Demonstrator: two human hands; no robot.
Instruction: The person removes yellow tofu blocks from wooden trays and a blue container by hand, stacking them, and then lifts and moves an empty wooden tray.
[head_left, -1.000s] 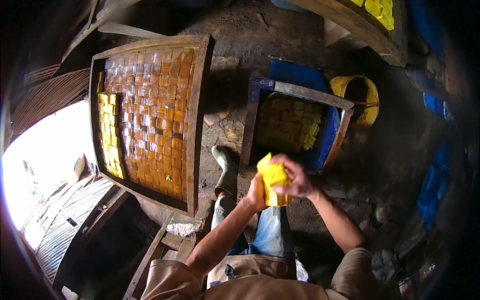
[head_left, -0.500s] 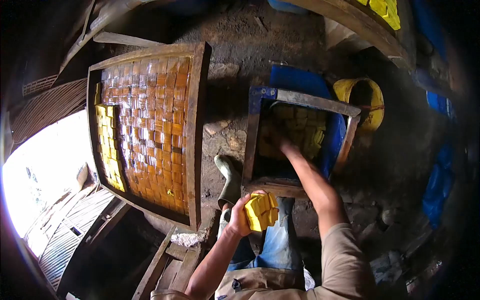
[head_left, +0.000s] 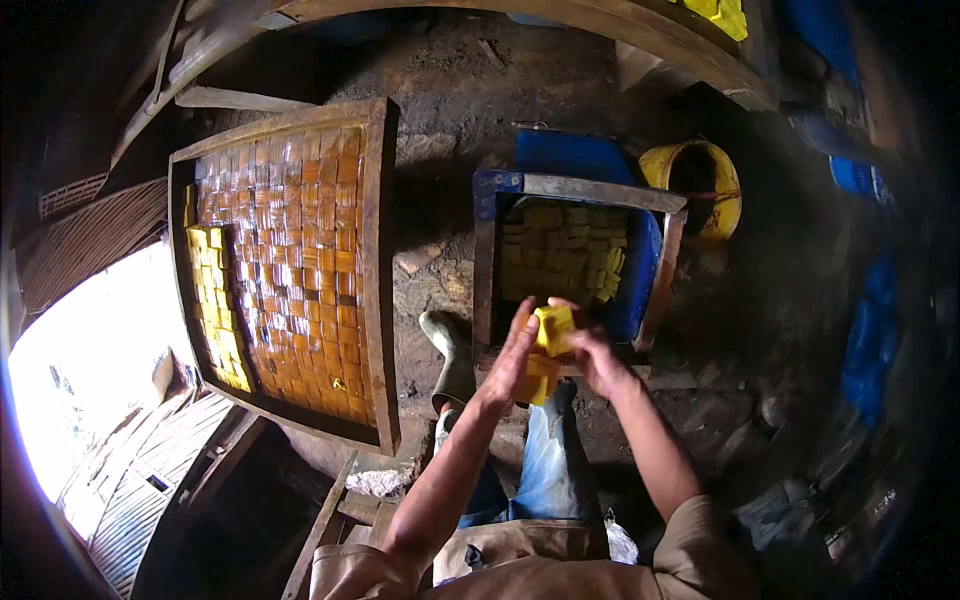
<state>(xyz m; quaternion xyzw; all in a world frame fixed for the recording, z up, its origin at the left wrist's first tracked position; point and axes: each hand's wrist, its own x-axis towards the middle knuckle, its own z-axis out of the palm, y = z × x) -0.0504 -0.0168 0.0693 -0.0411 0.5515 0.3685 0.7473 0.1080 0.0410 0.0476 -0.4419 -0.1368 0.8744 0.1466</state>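
Both my hands meet just in front of the blue-lined tub. My left hand [head_left: 512,355] is wrapped round a stack of yellow tofu blocks [head_left: 541,380]. From the other side my right hand [head_left: 597,360] closes on the top tofu block [head_left: 553,328], its fingers slightly blurred. Behind them, many more tofu blocks [head_left: 560,240] lie in dark liquid in the wooden-framed tub [head_left: 600,190]. To the left stands a woven tray [head_left: 290,260] with a wet brown surface. Rows of tofu blocks [head_left: 212,290] line its left side.
A yellow bucket [head_left: 725,215] stands right of the tub. A wooden beam [head_left: 560,25] crosses the top, with yellow blocks [head_left: 722,15] beyond it. My boot [head_left: 450,365] is on the dirt floor between tray and tub. Blue plastic [head_left: 868,340] hangs at the right.
My right hand has come out of the tub to the stack in my left hand. The left hand has risen slightly toward the tub, and the whole view has shifted a little.
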